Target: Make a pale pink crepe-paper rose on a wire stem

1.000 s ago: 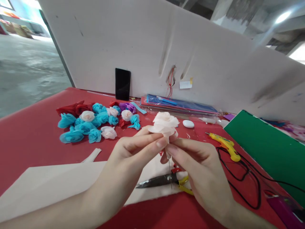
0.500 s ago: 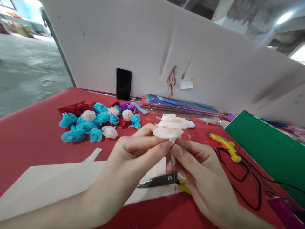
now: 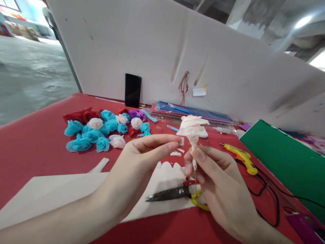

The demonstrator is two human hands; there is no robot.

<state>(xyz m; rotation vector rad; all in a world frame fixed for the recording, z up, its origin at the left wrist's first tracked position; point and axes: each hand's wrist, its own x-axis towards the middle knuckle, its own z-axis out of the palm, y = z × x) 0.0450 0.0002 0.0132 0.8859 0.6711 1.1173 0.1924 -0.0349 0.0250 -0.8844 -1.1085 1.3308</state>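
A pale pink paper flower on a thin wire stem is pinched just under its bloom by my right hand. Its ruffled petals stand up above the fingertips, and the wire hangs down below them. To the left of the bloom, my left hand is empty, its thumb and forefinger slightly apart and clear of the flower. Beneath the hands, scissors with red and yellow handles lie on a long sheet of pale paper. The sheet has scalloped cuts along its far edge.
Several blue, red, purple and pink paper flowers lie at the left. A yellow glue gun with a black cord is at the right, beside a green board. A black phone leans on the white partition.
My left hand has let go of the flower and drawn slightly left. My right hand has shifted a little right with the flower, which now shows a different side.
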